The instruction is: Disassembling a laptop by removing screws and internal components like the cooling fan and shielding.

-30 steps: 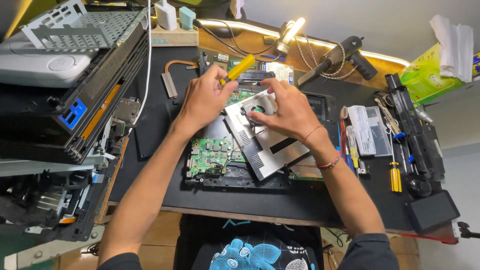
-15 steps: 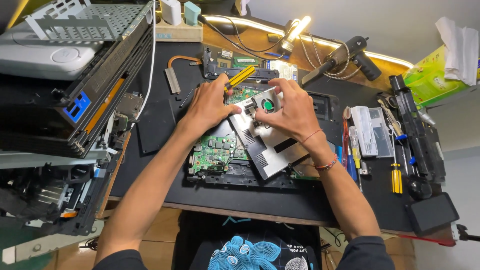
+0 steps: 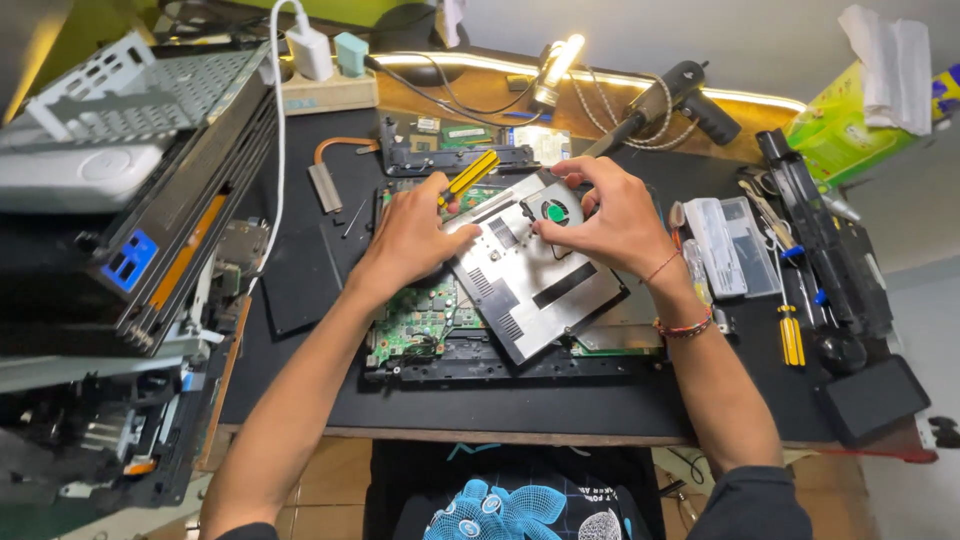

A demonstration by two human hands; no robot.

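An opened laptop base with a green circuit board [image 3: 425, 318] lies on the black mat [image 3: 300, 290]. A silver metal cover plate [image 3: 530, 280] rests tilted across it, with a small round cooling fan [image 3: 553, 211] at its top end. My left hand [image 3: 412, 235] holds a yellow-handled screwdriver [image 3: 470, 175] and rests on the plate's left corner. My right hand [image 3: 615, 215] pinches the fan housing with fingertips bent over it.
Stacked dismantled electronics and a perforated metal tray [image 3: 130, 110] crowd the left. A power strip [image 3: 325, 90], a copper heat pipe [image 3: 335, 170] and another board [image 3: 450, 145] lie behind. Clear plastic boxes [image 3: 730, 245], a yellow screwdriver [image 3: 790, 335] and black tools [image 3: 820, 240] sit right.
Both hands stay on the plate and fan. The right hand's fingers have shifted slightly around the fan housing. The camera has dipped a little, so everything sits lower in view.
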